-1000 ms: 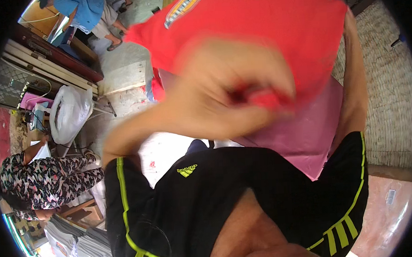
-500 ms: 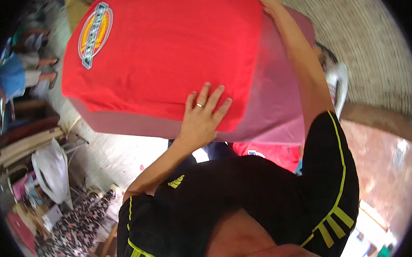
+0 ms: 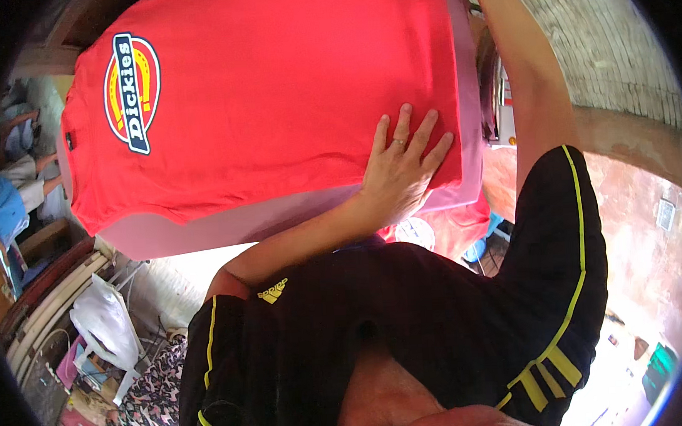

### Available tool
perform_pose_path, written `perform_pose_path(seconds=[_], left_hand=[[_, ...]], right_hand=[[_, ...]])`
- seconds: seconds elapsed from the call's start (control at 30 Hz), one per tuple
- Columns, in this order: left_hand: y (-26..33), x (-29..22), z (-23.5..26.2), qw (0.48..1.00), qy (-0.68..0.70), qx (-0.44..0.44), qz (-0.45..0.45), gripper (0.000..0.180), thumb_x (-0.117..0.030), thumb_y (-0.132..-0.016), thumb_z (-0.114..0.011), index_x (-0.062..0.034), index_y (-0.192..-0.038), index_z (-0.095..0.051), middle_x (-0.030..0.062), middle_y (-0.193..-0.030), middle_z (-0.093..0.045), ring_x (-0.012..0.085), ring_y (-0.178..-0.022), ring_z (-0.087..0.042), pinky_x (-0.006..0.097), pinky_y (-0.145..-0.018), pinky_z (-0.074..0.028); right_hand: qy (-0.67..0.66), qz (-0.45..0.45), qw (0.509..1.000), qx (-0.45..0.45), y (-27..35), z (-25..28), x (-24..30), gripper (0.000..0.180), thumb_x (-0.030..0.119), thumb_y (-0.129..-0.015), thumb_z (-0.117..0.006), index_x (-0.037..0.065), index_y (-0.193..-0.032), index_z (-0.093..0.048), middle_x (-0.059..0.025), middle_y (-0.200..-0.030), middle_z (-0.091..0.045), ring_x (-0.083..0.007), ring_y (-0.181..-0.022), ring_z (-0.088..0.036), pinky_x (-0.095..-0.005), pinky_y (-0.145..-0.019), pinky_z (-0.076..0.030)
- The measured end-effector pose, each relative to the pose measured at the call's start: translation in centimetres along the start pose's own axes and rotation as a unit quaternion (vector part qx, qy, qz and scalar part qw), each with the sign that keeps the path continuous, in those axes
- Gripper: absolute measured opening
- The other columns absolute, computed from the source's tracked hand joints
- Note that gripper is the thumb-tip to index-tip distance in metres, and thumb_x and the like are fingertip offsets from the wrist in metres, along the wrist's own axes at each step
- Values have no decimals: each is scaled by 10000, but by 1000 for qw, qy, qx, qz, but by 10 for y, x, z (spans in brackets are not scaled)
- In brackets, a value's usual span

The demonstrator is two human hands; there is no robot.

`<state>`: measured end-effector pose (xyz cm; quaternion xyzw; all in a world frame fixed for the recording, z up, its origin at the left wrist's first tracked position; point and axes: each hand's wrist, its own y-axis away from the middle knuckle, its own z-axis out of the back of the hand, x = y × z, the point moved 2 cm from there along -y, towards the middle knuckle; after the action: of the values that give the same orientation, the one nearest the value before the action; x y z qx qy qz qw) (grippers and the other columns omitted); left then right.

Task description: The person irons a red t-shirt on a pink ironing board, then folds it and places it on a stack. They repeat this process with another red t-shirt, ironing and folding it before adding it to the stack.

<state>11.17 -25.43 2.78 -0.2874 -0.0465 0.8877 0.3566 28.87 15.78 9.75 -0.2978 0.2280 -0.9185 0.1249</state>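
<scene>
A red T-shirt (image 3: pixel 273 101) lies spread over a mauve padded board (image 3: pixel 203 234), its neckline toward the left. An oval emblem (image 3: pixel 151 69) in yellow, red, dark blue and white is printed near that end. My left hand (image 3: pixel 400 167) rests flat on the shirt's near right corner, fingers spread and a ring on one of them. Past the board's right side my right forearm (image 3: pixel 526 64) reaches up and away; the hand itself is cut off by the top edge. Slight creases run along the shirt's near side.
Another red garment (image 3: pixel 461 226) hangs below the board's near right edge. Beyond the right side stands a shiny metal device (image 3: pixel 493 97). At left are a white plastic bag (image 3: pixel 103 318), stacked pale rails, a person in blue (image 3: pixel 3 211) and camouflage-patterned cloth (image 3: pixel 154 400).
The shirt now reaches closer to the board's right edge and appears smoother. My left hand has shifted right along the near hem. My right hand has left the view at the top.
</scene>
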Motion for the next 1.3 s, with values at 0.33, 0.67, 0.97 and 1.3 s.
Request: perform_pose_path(seconds=[0.33, 0.67, 0.97, 1.3], left_hand=[[9, 15, -3, 998, 43, 19, -48, 787, -452, -803, -721, -82, -1450, -470, 194, -1543, -371, 426, -1456, -282, 686, -1118, -219], [215, 132, 128, 975, -119, -9, 185, 694, -404, -835, -721, -175, -1448, -491, 155, -1603, -291, 426, -1489, -221, 595, -1135, -239], [272, 190, 160, 979, -87, -173, 59, 281, -128, -797, -732, -149, -1076, -704, 15, -1108, -636, 252, -1128, -581, 437, -886, -420], [312, 277, 252, 937, -146, -301, 96, 171, -185, -881, -672, -88, -1019, -698, 138, -1070, -658, 362, -1054, -576, 474, -914, -431]], right_hand=[[94, 75, 993, -9, 98, -52, 29, 608, 268, -953, -616, 33, -1473, -407, -289, -1409, -504, -462, -1279, -496, -485, -1081, -414], [221, 36, 970, 97, 298, -6, 136, 577, 419, -998, -543, 169, -1504, -425, -85, -1580, -365, -322, -1453, -338, -528, -1152, -310], [277, 42, 955, 96, 307, -11, 134, 592, 474, -1030, -453, 192, -1543, -366, -83, -1605, -334, -321, -1471, -310, -547, -1156, -300], [378, -118, 913, 101, 329, -63, 140, 696, 599, -982, -442, 212, -1552, -347, -145, -1615, -301, -418, -1463, -294, -591, -1157, -284]])
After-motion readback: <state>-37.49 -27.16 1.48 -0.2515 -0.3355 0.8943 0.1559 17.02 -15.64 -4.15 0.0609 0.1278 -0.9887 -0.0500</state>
